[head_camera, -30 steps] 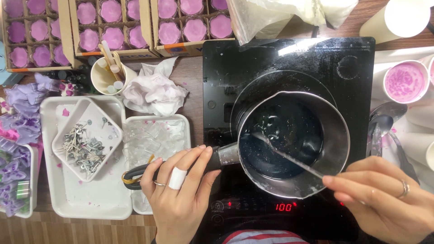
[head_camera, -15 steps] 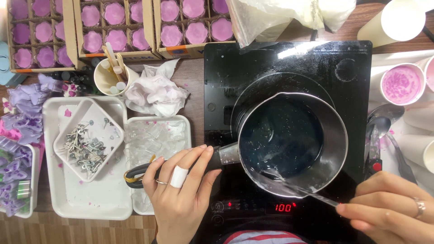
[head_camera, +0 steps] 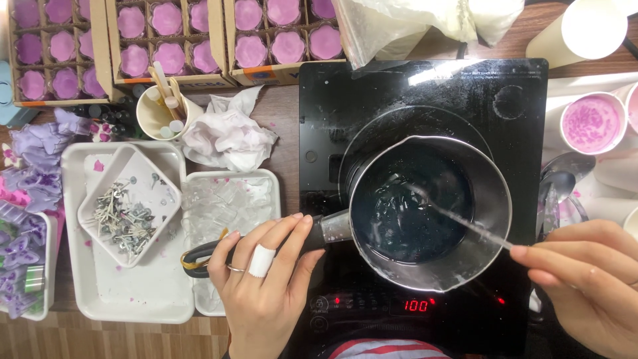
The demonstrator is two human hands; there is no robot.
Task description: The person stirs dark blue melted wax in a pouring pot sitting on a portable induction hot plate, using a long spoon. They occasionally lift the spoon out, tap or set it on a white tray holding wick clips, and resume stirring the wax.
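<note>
A steel saucepan (head_camera: 495, 219) holding dark liquid stands on a black induction cooktop (head_camera: 332, 133). My left hand (head_camera: 262, 286) grips the pan's black handle (head_camera: 199, 252); one finger carries a white bandage and another a ring. My right hand (head_camera: 585, 282) pinches the end of a thin metal stirring rod (head_camera: 458, 216), whose tip dips into the liquid near the pan's middle.
Cardboard boxes of purple wax cups (head_camera: 166, 40) line the back. White trays (head_camera: 126, 292) hold candle wicks (head_camera: 123, 219) and clear chunks (head_camera: 226, 206). A crumpled tissue (head_camera: 226, 136), a cup of sticks (head_camera: 159, 113), purple butterfly shapes (head_camera: 33, 173), spoons (head_camera: 561, 179) and a purple-filled cup (head_camera: 588, 123) surround the cooktop.
The rod's tip has swung from the pan's front rim back toward the middle of the liquid. My right hand rose slightly. My left hand kept its hold on the handle.
</note>
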